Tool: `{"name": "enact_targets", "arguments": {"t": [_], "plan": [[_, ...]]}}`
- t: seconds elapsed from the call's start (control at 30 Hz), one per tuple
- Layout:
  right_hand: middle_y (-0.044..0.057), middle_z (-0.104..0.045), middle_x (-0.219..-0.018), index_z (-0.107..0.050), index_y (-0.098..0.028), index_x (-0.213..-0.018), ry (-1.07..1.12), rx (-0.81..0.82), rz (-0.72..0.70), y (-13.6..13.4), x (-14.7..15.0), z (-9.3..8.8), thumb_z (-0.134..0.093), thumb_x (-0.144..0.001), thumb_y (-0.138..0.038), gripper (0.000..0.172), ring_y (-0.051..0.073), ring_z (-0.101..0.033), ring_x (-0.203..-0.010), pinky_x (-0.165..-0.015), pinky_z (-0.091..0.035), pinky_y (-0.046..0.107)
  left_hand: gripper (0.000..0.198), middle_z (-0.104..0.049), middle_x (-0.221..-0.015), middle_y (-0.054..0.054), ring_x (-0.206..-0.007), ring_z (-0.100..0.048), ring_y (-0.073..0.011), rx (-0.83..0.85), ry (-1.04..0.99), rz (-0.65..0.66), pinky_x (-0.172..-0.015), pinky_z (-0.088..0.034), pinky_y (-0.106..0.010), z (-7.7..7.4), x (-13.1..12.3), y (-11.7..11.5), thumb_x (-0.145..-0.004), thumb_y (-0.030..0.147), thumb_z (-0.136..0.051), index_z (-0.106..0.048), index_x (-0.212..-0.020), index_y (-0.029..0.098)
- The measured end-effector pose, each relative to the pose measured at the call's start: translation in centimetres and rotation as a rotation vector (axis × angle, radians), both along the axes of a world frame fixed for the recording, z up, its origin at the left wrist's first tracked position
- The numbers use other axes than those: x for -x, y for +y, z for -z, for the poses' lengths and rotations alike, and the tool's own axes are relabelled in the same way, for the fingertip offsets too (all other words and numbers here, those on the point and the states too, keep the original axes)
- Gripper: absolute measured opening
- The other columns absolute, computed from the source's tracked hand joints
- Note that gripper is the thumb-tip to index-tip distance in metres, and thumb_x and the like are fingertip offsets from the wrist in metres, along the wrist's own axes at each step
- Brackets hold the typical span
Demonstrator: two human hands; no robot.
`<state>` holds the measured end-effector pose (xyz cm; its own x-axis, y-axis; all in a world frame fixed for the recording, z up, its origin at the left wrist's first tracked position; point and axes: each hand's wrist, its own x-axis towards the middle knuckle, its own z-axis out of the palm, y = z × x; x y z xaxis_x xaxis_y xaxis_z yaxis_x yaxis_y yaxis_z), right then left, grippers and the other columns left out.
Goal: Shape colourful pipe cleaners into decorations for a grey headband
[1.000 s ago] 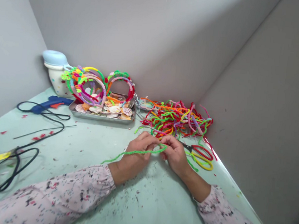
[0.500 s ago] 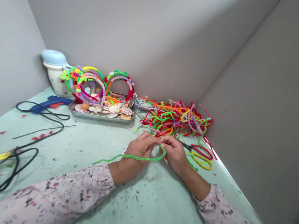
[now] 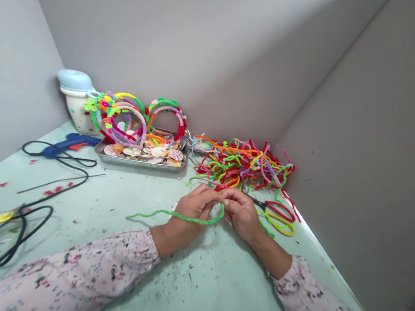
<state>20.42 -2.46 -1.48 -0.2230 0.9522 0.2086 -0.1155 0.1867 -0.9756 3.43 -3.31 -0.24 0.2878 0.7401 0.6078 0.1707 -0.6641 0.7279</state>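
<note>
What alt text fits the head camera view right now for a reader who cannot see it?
The left hand and right hand hold a green pipe cleaner above a pale green table. Nearby lie red-and-yellow-handled scissors, a heap of colourful pipe cleaners, and a metal tray of seashells.

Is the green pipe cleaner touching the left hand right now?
Touching. The head view shows the green pipe cleaner running across the lower side of the left hand with no gap between them.
</note>
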Motion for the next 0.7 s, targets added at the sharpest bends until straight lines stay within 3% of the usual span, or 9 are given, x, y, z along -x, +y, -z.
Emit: {"name": "enact_targets", "arguments": {"t": [0.47, 0.7], "plan": [[-0.006, -0.048, -0.052, -0.061, -0.02, -0.082, 0.0, -0.003, 0.014, 0.0, 0.0, 0.2, -0.058, -0.079, -0.023, 0.005, 0.009, -0.042, -0.043, -0.043, -0.032, 0.021, 0.019, -0.055, -0.086, -0.002, -0.081, -0.053, -0.0125, 0.011, 0.094, -0.021, -0.072, -0.042, -0.024, -0.6, 0.0, -0.3, -0.089, 0.015, -0.046, -0.064, -0.093, 0.02], [-0.004, -0.051, -0.063, -0.058, -0.02, -0.081, -0.142, -0.154, 0.067, -0.7, 0.4, -0.8, -0.058, -0.08, -0.026, 0.006, 0.01, -0.046, -0.049, -0.047, -0.037, 0.023, 0.017, -0.06, -0.087, -0.002, -0.077, -0.054, -0.0134, 0.199, 0.052, -0.086, -0.07, -0.041, -0.026, -0.8, 0.0, -0.5, -0.092, 0.028, -0.043, -0.057, -0.095, 0.019]]}}
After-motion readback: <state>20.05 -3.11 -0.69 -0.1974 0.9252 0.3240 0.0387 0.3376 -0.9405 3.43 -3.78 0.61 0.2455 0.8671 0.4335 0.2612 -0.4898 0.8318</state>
